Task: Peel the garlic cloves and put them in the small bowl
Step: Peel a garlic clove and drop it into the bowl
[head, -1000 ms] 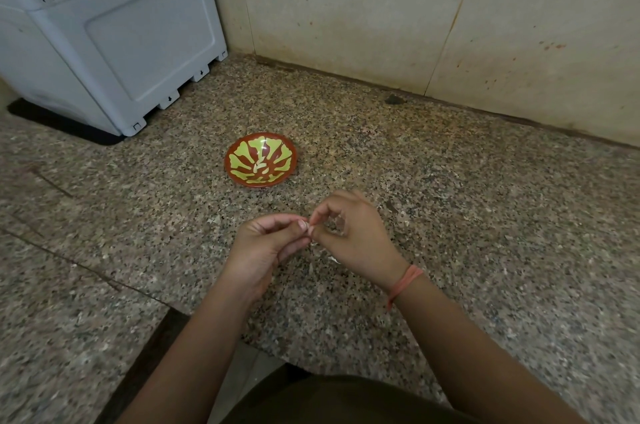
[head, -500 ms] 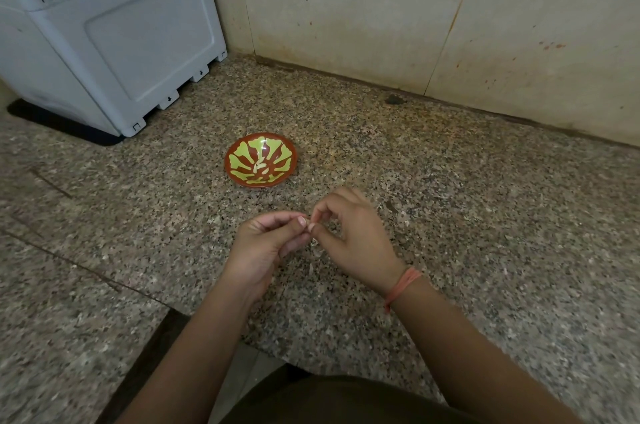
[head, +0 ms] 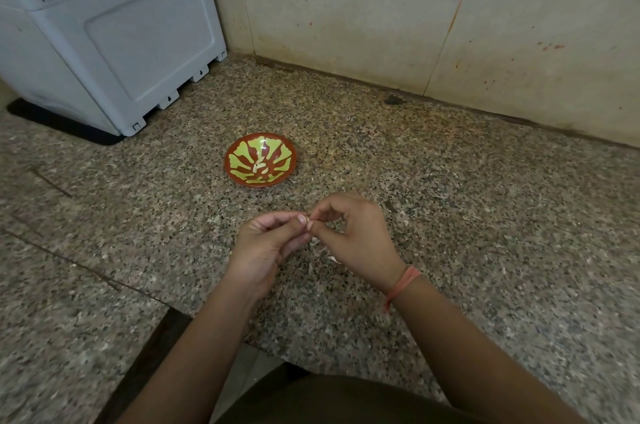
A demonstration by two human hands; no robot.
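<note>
My left hand (head: 268,243) and my right hand (head: 356,236) meet fingertip to fingertip just above the granite counter. Between them they pinch a small garlic clove (head: 308,220), which the fingers almost wholly hide. The small bowl (head: 239,160), red with a yellow-green leaf pattern, stands on the counter beyond the hands. A few pale peeled cloves (head: 260,167) lie in its middle. Thin white bits of garlic skin (head: 334,259) lie on the counter under my right hand.
A grey-white appliance (head: 104,32) on a black mat stands at the back left of the counter (head: 485,216). A tiled wall (head: 381,8) runs along the back. The counter's front edge (head: 214,309) steps inward near my left forearm.
The hands stay together at the same spot. Only the fingers have shifted slightly on the clove.
</note>
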